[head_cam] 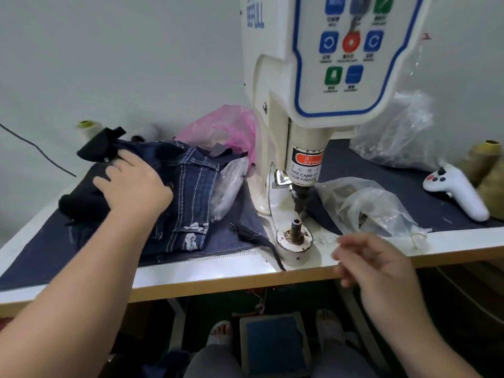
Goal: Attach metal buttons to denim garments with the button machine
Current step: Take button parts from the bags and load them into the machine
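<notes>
White button machine (313, 77): blue "BEFULL" on its side; red-and-black sticker (306, 166) on its head reads "WARNING", "TAKE CARE OF YOUR FINGER".

A single head-worn view looks forward and down, close over the worktable (207, 276) and button machine (313, 77).

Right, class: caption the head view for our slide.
Left hand rests on folded dark-blue denim garment beside white button machine; right hand hovers empty.

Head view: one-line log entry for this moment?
left hand on denim stack | right hand empty, blurred | button machine die bare
</notes>
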`<state>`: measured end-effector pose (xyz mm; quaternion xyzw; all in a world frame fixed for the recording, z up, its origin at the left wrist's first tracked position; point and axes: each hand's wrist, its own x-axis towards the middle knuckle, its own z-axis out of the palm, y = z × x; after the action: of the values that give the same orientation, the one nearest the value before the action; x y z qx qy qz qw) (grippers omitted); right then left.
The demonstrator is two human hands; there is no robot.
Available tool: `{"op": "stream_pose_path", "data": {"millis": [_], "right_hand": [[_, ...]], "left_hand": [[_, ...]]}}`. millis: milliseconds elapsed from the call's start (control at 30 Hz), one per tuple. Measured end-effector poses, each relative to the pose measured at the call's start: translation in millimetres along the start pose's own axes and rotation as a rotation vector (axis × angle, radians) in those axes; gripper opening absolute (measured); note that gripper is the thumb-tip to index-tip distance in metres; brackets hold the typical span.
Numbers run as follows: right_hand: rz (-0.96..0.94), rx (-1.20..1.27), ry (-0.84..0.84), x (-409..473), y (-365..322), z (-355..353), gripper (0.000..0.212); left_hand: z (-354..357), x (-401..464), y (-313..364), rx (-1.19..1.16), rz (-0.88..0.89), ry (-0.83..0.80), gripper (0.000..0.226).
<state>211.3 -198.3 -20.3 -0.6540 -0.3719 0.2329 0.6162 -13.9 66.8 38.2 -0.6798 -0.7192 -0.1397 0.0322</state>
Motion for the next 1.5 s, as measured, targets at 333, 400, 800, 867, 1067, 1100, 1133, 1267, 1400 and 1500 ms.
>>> {"op": "stream_pose_path", "data": {"millis": [333, 400, 800, 867, 1067, 1100, 1133, 1267, 1400, 1500], "right_hand": [[0.005, -0.813, 0.083, 72.7, -1.6, -34.3, 0.028], [0.099, -1.004, 0.001, 81.9, -4.3, -30.4, 0.029], [0.434, -1.232, -0.28, 103.9, -29.7, -22.2, 0.026], [0.291, -1.19, -0.147, 98.8, -17.1, -25.3, 0.02], [0.249, -1.157, -0.033, 100.6, 0.0, -26.5, 0.015], [0.258, -1.157, -0.021, 101.6, 0.5, -25.4, 0.015], [0.257, -1.158, -0.008, 101.9, 1.5, -24.8, 0.014], [0.164, -1.07, 0.09, 100.0, 12.3, -29.4, 0.014], [0.063, -0.86, 0.163, 94.5, 22.9, -36.6, 0.022], [-0.011, -0.764, 0.189, 86.9, 27.4, -38.4, 0.02]], "left_hand": [[35.0, -35.8, 60.9, 0.032, 0.65, -0.084, 0.016], [42.4, -31.5, 63.2, 0.004, 0.577, -0.169, 0.014], [47.3, -21.8, 65.0, -0.004, 0.567, -0.322, 0.024], [50.1, -24.6, 66.9, -0.006, 0.575, -0.266, 0.025], [57.1, -28.9, 63.4, -0.151, 0.548, -0.193, 0.028], [56.5, -28.6, 63.6, -0.155, 0.545, -0.197, 0.029], [55.9, -28.1, 64.5, -0.146, 0.541, -0.204, 0.029], [55.4, -27.9, 71.0, -0.05, 0.516, -0.234, 0.026], [57.5, -26.9, 73.8, -0.059, 0.493, -0.22, 0.023], [58.2, -25.0, 72.0, -0.084, 0.493, -0.214, 0.02]]}}
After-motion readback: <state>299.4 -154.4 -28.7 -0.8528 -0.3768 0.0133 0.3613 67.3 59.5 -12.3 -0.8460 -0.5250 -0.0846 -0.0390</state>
